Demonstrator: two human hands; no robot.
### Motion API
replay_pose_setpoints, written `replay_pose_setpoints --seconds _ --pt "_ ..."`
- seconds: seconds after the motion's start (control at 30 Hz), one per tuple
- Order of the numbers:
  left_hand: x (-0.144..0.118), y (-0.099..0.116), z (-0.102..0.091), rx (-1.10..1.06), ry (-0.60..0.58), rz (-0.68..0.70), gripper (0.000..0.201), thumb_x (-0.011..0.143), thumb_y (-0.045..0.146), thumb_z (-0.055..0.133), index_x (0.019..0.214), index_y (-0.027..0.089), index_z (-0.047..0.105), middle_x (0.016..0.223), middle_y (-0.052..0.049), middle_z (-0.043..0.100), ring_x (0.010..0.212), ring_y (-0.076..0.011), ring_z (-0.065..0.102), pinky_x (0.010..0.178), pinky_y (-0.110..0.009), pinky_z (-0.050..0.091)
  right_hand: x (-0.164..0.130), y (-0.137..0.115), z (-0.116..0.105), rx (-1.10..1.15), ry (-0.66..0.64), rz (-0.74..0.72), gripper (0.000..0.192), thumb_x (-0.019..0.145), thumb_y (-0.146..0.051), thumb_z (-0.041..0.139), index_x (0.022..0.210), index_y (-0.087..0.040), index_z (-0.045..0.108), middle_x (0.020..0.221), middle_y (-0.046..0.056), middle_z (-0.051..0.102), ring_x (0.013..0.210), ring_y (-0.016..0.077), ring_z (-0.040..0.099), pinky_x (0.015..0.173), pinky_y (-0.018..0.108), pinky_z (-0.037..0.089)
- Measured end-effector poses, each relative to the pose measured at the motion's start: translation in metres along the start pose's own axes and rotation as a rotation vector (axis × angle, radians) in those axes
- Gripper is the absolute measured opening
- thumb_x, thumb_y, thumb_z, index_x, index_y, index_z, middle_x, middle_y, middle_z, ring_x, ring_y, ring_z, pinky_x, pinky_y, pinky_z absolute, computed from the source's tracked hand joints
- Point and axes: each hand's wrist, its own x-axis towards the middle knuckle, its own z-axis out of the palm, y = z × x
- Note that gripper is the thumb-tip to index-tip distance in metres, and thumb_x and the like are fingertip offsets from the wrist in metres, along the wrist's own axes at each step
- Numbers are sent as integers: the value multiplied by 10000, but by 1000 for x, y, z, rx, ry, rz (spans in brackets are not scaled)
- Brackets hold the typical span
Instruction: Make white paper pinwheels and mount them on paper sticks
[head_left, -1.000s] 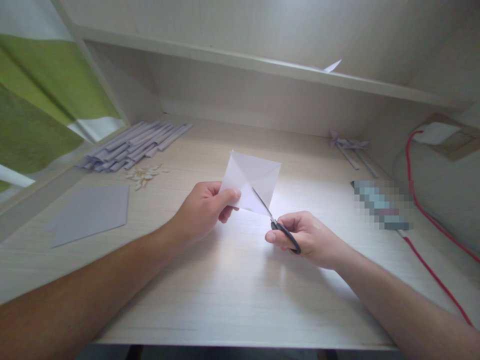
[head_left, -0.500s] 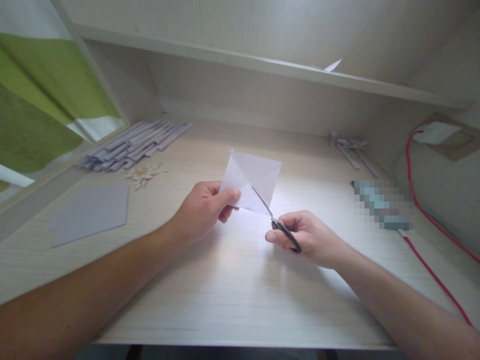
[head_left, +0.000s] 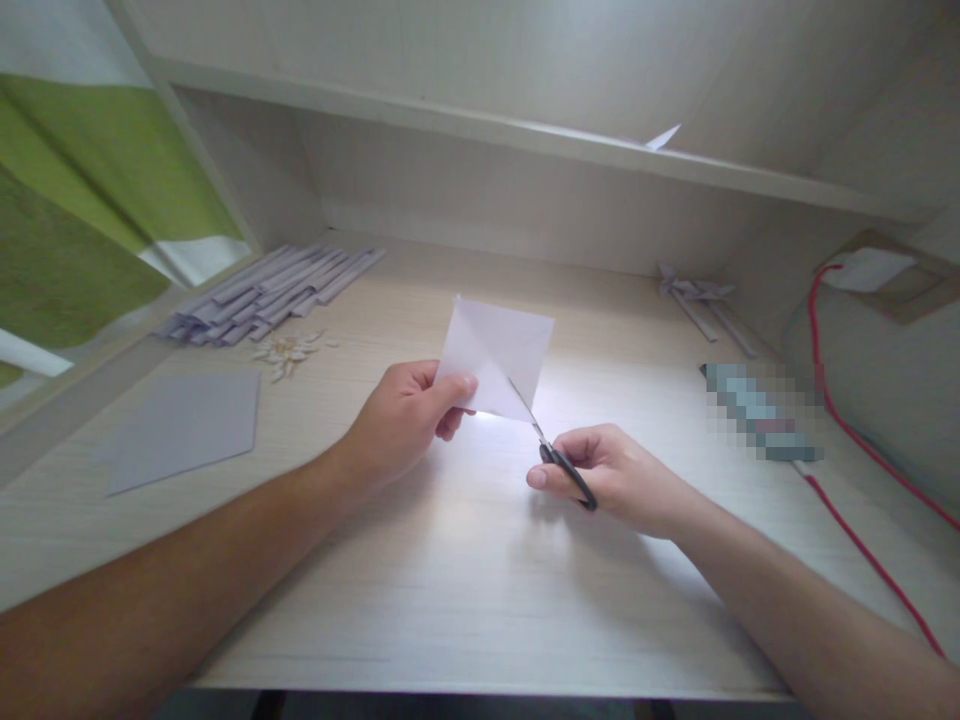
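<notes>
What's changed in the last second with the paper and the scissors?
Little. The scissors in the right hand have backed out along the cut toward the lower corner of the white paper square, so less blade overlaps the sheet. The left hand still pinches the paper's left corner, shifted slightly left. The grey sheet, paper strips and red cable stayed put.

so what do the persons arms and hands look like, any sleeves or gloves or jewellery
Both arms are bare from the bottom edge of the picture forward: no sleeve shows on either forearm. The left hand and the right hand are ungloved. No watch, bracelet or ring can be seen on the wrists or fingers, and there are no marks or bandages. The fingernails look short and plain.
</notes>
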Motion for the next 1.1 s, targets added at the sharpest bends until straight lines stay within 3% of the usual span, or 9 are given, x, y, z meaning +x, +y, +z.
replay_pose_setpoints --seconds 0.2,0.37,0.5,0.63,0.77,0.87,1.1 --pt "10 -14 -2 -42 41 -22 328 841 354 620 570 175 579 510 10 552 503 -124 486 547 -277 356 2 7 -19 -379 316 58 539 725 -714 783 758 -181 710 686 14 631 633 164 508 548 284 305" --pt "15 -26 -2 7 9 2 338 835 382 614 570 176 578 515 9 546 501 -122 479 536 -268 349 4 7 -37 -579 452 82 503 724 -693 782 712 -200 682 677 37 672 611 187 552 526 296 300" --pt "16 -26 -1 40 -16 21 346 823 401 601 562 176 581 495 14 535 485 -120 470 534 -257 354 7 10 -44 -615 528 60 492 731 -687 774 711 -205 676 685 37 675 625 191 566 538 299 302" --pt "15 -21 -1 88 -43 22 350 796 389 611 519 179 563 475 16 526 467 -113 446 517 -254 324 12 13 -45 -602 562 40 564 768 -761 697 723 -199 677 674 32 664 618 184 553 545 303 290" --pt "14 -20 -2 117 -54 24 347 788 389 608 515 182 550 481 20 524 457 -108 429 501 -250 309 12 12 -47 -627 583 15 408 761 -578 789 853 -191 700 805 54 718 707 196 604 594 286 350" --pt "15 -21 -2 124 -50 26 338 786 386 607 521 185 551 481 23 518 444 -106 415 490 -252 305 7 11 -51 -664 587 -3 432 725 -452 831 1017 -172 678 932 89 742 771 209 627 625 279 385" --pt "10 -12 -1 79 -60 40 329 763 411 629 542 173 575 514 0 556 497 -122 486 521 -246 353 -2 7 -55 -678 348 -105 113 803 -301 740 833 -198 775 868 63 736 748 192 630 647 274 402"
